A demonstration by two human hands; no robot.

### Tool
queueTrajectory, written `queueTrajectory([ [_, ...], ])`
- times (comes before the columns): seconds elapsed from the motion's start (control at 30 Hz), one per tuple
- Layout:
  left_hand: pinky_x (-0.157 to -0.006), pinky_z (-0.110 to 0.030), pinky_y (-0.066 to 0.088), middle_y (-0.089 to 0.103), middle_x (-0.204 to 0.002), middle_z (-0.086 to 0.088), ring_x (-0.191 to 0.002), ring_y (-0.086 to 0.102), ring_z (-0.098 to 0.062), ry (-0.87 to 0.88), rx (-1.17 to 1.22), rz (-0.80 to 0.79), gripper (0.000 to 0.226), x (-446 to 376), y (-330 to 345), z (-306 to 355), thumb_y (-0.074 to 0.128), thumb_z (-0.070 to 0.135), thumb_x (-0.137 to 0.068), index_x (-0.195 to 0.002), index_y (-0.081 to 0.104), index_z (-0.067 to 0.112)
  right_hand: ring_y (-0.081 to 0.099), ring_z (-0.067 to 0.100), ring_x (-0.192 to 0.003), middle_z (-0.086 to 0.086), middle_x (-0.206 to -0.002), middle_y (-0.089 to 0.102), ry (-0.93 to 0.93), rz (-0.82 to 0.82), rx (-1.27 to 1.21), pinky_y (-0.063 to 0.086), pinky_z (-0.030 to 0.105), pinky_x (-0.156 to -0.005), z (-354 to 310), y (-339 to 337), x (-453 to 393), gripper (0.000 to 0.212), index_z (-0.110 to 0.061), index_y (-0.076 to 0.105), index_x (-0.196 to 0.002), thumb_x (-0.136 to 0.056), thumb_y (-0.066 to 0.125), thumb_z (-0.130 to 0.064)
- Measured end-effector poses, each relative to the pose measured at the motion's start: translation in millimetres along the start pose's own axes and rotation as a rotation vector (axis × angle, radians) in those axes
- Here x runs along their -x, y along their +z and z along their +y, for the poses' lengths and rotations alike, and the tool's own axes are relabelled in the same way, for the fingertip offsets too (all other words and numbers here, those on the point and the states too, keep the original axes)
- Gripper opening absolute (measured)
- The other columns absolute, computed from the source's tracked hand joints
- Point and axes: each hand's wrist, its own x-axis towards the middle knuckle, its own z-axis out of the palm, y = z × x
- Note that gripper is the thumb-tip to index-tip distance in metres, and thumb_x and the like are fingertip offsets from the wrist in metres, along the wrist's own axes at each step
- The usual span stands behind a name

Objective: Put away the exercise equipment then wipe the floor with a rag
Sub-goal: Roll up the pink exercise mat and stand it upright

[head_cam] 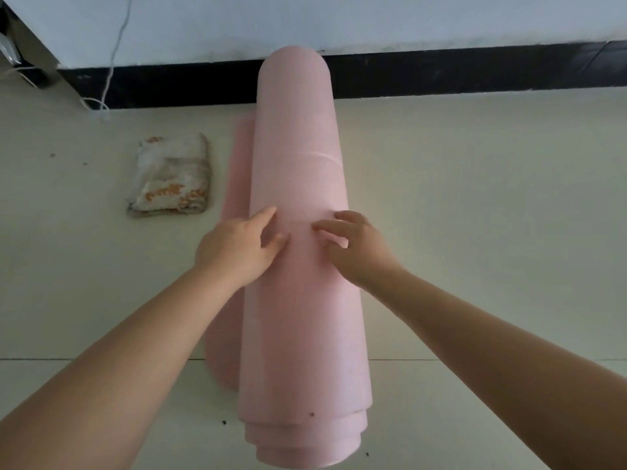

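Hands on rolled mat

Forearms come in bare from the bottom corners. Left hand [237,247] rests on the left flank of the pink foam exercise mat [298,266], which is rolled into a long tube; the fingers are loosely bent, tips touching the foam, not wrapped round it. Right hand [353,242] lies on top of the roll just right of the left fingertips, fingers slightly curled and pressing down, nothing pinched. The roll's stepped layered end sits nearest the camera, below both wrists. A loose pink flap shows along the roll's left side, under the left hand. Left of the left fingers and slightly beyond them, apart from the roll: folded whitish rag with orange print [171,176], flat on the pale tiled floor [475,215]. Well beyond the fingers, the roll's far end reaches the black baseboard [441,74] under the white wall [339,18]. Thin white cable [113,59] hangs far left.
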Motion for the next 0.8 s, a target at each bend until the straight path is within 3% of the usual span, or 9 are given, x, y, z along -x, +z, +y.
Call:
queueTrajectory([
  [0.1, -0.105, -0.037, 0.04, 0.046, -0.144, -0.006, -0.131, 0.045, -0.028, -0.14, 0.123, -0.133, 0.075, 1, 1, -25, 0.043, 0.062, -0.086, -0.149, 0.023, 0.027, 0.054, 0.019, -0.112, 0.005, -0.127, 0.053, -0.015, 0.037, -0.201, 0.042, 0.022, -0.098, -9, 4, -4, 0.043, -0.02, 0.055, -0.13, -0.092, 0.043, -0.003],
  [0.13, -0.108, -0.036, 0.038, 0.042, -0.147, -0.005, -0.134, 0.042, -0.027, -0.181, 0.201, -0.17, 0.079, 2, 1, -31, 0.044, 0.063, -0.085, -0.15, 0.022, 0.025, 0.057, 0.02, -0.101, 0.006, -0.123, 0.054, 0.028, 0.054, -0.301, 0.049, 0.028, -0.092, -12, 5, -5, 0.044, -0.018, 0.054, -0.13, -0.092, 0.042, -0.002],
  [0.2, -0.11, -0.03, 0.031, 0.034, -0.152, 0.0, -0.138, 0.037, -0.022, -0.251, 0.457, -0.196, 0.079, 4, 2, -39, 0.049, 0.057, -0.087, -0.151, 0.019, 0.023, 0.053, 0.014, -0.09, 0.006, -0.127, 0.052, 0.087, 0.089, -0.311, 0.049, 0.024, -0.075, -14, 8, -11, 0.042, -0.017, 0.051, -0.132, -0.092, 0.046, -0.005],
  [0.3, -0.105, -0.021, 0.027, 0.031, -0.153, -0.001, -0.139, 0.034, -0.018, -0.354, 0.779, -0.17, 0.069, 9, 8, -47, 0.051, 0.04, -0.093, -0.15, 0.022, 0.016, 0.051, 0.018, -0.109, 0.007, -0.135, 0.047, 0.093, 0.057, -0.149, 0.037, 0.02, -0.08, -16, 17, -19, 0.044, -0.017, 0.046, -0.136, -0.093, 0.052, -0.019],
  [0.4, -0.115, -0.028, 0.021, 0.026, -0.156, -0.007, -0.143, 0.027, -0.02, -0.396, 0.821, -0.134, 0.064, 2, 21, -63, 0.04, 0.043, -0.097, -0.151, 0.021, 0.013, 0.04, 0.025, -0.128, 0.009, -0.14, 0.04, 0.116, 0.026, -0.057, 0.039, 0.028, -0.097, -28, 22, -27, 0.049, -0.017, 0.042, -0.138, -0.092, 0.052, -0.029],
  [0.5, -0.114, -0.031, 0.024, 0.032, -0.152, -0.015, -0.141, 0.031, -0.026, -0.466, 0.783, -0.147, 0.058, -13, 28, -77, 0.028, 0.041, -0.101, -0.146, 0.033, 0.004, 0.036, 0.028, -0.131, 0.009, -0.141, 0.04, 0.116, 0.04, 0.118, 0.033, 0.036, -0.108, -41, 22, -39, 0.048, -0.015, 0.045, -0.135, -0.091, 0.052, -0.034],
  [0.63, -0.108, -0.03, 0.031, 0.039, -0.145, -0.025, -0.135, 0.038, -0.032, -0.54, 0.756, -0.196, 0.056, -35, 34, -81, 0.023, 0.034, -0.104, -0.138, 0.041, -0.007, 0.053, 0.031, -0.112, 0.014, -0.125, 0.055, 0.192, 0.116, 0.142, 0.043, 0.032, -0.091, -46, 8, -54, 0.036, -0.005, 0.058, -0.116, -0.09, 0.053, -0.03],
  [0.73, -0.108, -0.033, 0.034, 0.041, -0.143, -0.026, -0.133, 0.041, -0.033, -0.54, 0.819, -0.201, 0.052, -51, 42, -80, 0.028, 0.029, -0.103, -0.137, 0.04, -0.008, 0.057, 0.031, -0.102, 0.013, -0.107, 0.061, 0.222, 0.121, 0.105, 0.046, 0.033, -0.084, -42, -1, -59, 0.032, -0.003, 0.06, -0.108, -0.092, 0.052, -0.029],
  [0.8, -0.11, -0.034, 0.034, 0.04, -0.144, -0.025, -0.133, 0.04, -0.033, -0.54, 0.877, -0.182, 0.052, -61, 41, -78, 0.032, 0.029, -0.102, -0.139, 0.038, -0.007, 0.052, 0.027, -0.08, 0.006, -0.08, 0.055, 0.25, 0.116, 0.123, 0.041, 0.029, -0.064, -37, -4, -67, 0.026, -0.005, 0.058, -0.084, -0.093, 0.049, -0.028],
])
